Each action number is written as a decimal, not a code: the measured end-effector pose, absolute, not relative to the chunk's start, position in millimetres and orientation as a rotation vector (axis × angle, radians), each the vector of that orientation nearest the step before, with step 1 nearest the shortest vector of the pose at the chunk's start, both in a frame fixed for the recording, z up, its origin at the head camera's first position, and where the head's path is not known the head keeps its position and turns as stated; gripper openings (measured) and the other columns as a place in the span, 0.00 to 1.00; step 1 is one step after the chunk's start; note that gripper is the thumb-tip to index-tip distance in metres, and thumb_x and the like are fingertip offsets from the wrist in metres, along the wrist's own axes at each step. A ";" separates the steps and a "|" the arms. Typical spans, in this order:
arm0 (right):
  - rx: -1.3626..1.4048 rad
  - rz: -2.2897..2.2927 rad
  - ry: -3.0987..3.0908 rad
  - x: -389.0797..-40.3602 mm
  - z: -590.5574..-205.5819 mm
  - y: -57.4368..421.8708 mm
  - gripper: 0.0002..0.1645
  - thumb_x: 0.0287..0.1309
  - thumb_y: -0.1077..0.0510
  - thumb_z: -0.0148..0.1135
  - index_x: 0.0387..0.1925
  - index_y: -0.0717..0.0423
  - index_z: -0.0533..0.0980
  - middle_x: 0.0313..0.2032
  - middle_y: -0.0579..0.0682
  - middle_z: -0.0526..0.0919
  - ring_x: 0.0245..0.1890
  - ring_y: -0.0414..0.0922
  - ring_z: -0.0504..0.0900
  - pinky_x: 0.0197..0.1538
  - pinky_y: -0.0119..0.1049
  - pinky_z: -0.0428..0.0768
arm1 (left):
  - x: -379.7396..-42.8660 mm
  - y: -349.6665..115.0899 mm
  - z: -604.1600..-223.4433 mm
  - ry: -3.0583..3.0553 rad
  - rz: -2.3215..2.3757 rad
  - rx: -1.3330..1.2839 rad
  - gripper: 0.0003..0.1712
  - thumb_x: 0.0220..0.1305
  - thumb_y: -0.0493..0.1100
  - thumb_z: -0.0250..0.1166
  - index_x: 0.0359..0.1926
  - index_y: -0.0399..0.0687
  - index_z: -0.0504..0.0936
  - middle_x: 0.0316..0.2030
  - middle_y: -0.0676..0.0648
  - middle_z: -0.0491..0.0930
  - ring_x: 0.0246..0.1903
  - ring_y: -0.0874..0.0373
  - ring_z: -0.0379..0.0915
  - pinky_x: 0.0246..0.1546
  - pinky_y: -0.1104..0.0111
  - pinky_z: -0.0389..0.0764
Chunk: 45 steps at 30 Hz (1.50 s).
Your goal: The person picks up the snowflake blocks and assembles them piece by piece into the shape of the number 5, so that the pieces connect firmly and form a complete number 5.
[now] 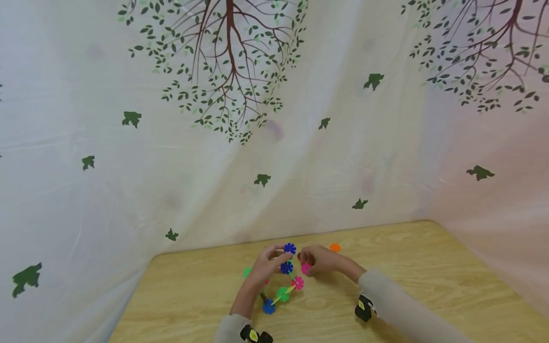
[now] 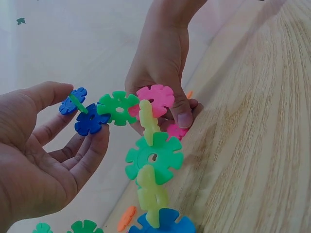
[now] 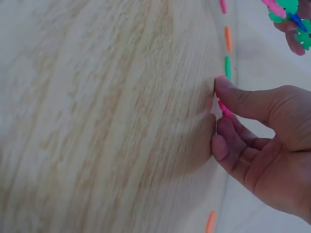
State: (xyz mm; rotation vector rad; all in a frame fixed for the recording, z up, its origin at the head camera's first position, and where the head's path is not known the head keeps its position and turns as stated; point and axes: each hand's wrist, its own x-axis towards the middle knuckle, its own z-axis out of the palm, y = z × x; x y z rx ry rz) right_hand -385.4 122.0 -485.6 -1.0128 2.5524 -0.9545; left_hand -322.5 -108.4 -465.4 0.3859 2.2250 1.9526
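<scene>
A chain of notched plastic snowflake discs, in blue, green, pink and yellow-green, curves through the left wrist view, with a green disc [image 2: 154, 158] near its middle. My left hand [image 1: 267, 266] pinches the chain's end by the blue discs [image 2: 92, 120], thumb and fingers on either side. To the right, my right hand [image 1: 323, 259] holds a loose pink disc [image 1: 305, 269] between thumb and fingers, low over the tabletop. In the left wrist view that hand sits behind the chain's own pink disc [image 2: 163, 97]. Much of the loose disc is hidden by the fingers.
On the wooden table [image 1: 386, 286], an orange disc [image 1: 335, 247] lies beyond my right wrist and a green disc [image 1: 247, 272] left of my left hand. More single discs lie in a spread, among them another orange disc [image 3: 210, 222]. A printed cloth [image 1: 300, 200] hangs behind the table.
</scene>
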 end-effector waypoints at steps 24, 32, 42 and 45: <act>-0.933 -1.551 2.508 -366.6 -461.6 130.7 0.10 0.62 0.63 0.69 0.44 0.63 0.83 0.36 0.58 0.86 0.34 0.41 0.82 0.37 0.35 0.85 | -319.4 -105.5 -462.3 2.227 2.095 0.181 0.15 0.73 0.47 0.62 0.48 0.38 0.80 0.43 0.45 0.85 0.42 0.58 0.78 0.41 0.67 0.81; -0.975 -1.648 2.513 -358.1 -454.5 118.6 0.06 0.63 0.59 0.70 0.39 0.58 0.84 0.35 0.54 0.89 0.34 0.47 0.87 0.39 0.35 0.86 | -319.6 -105.3 -464.1 2.214 2.113 0.154 0.17 0.72 0.47 0.62 0.50 0.38 0.79 0.43 0.48 0.83 0.44 0.58 0.77 0.42 0.70 0.80; -1.013 -1.763 2.473 -350.9 -459.2 109.8 0.05 0.61 0.64 0.70 0.36 0.63 0.83 0.35 0.61 0.88 0.35 0.62 0.87 0.38 0.49 0.88 | -321.0 -102.6 -467.1 2.246 2.108 0.151 0.16 0.70 0.46 0.64 0.50 0.38 0.80 0.38 0.52 0.82 0.38 0.62 0.77 0.44 0.68 0.81; -1.006 -1.782 2.477 -349.8 -460.3 107.5 0.04 0.61 0.65 0.70 0.35 0.64 0.82 0.34 0.62 0.88 0.34 0.63 0.86 0.37 0.48 0.88 | -321.3 -102.1 -466.0 2.234 2.120 0.172 0.16 0.70 0.45 0.64 0.50 0.37 0.79 0.37 0.52 0.82 0.38 0.62 0.77 0.44 0.67 0.82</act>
